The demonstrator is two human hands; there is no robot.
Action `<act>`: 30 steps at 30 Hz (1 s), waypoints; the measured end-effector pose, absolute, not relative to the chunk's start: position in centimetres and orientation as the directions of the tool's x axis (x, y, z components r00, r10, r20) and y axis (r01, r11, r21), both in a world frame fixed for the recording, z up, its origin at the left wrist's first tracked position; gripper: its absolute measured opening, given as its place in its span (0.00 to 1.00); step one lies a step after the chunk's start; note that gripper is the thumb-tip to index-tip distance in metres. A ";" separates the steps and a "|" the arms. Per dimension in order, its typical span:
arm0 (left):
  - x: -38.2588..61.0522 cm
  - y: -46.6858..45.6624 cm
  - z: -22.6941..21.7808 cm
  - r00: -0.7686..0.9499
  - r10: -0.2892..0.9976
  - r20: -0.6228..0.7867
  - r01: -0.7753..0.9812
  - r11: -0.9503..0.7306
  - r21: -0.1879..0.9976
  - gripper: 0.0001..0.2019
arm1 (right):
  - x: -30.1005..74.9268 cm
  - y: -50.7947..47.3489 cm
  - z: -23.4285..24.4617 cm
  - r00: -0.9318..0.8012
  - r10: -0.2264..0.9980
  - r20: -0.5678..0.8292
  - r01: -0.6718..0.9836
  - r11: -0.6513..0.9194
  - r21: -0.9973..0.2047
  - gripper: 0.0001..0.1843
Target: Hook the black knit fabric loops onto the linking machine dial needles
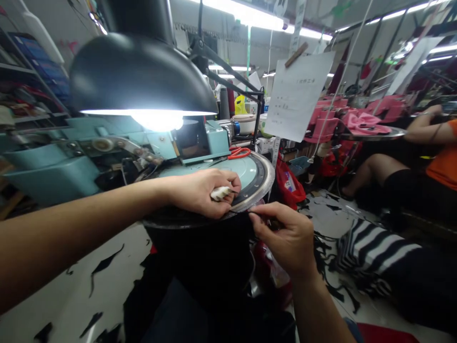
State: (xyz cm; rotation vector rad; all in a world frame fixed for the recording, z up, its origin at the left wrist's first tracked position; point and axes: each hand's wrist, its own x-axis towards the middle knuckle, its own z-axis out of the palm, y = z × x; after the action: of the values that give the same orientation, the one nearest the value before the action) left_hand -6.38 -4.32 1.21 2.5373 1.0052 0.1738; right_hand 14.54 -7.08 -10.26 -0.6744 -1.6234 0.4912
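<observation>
Black fabric: the black fabric [207, 250] hangs below the near edge of the round dial [268, 178], its upper edge along the toothed rim.
Fabric vs. hands: under the left hand [205, 193]; at the fingertips of the right hand [285, 233].
Right hand: just outside the dial's near-right rim, thumb and index finger pinching the fabric edge.
Left hand: over the dial's near side, fingers curled around a white-handled tool [220, 193]; thin dark tip points right.
Dial surface: teal centre, dark ring, metallic rim; red-handled scissors [240, 153] at its far side.
Machine: teal machine body [46, 166], left of and behind the dial.
Lamp: black lamp [139, 76], lit, above the dial.
Paper: printed sheet [298, 97], hanging right of and beyond the dial.
Floor: pale floor [117, 286] below the dial, strewn with black scraps [107, 262]; striped fabric [378, 247] lower right.
Room: pink machines [323, 119] and a seated person in orange [442, 162], well right of the dial.
</observation>
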 end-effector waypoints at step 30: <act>-6.9 -5.0 1.1 0.741 0.671 -0.031 0.606 -0.648 0.462 0.03 | 13.0 -8.5 -10.4 -0.010 0.684 0.729 0.224 0.712 -0.665 0.04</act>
State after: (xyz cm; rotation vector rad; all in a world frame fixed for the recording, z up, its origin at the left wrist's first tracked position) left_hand -6.93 -5.03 1.11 2.4932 0.9716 0.1961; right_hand 13.03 -8.54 -10.38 -0.7610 -1.5771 0.4254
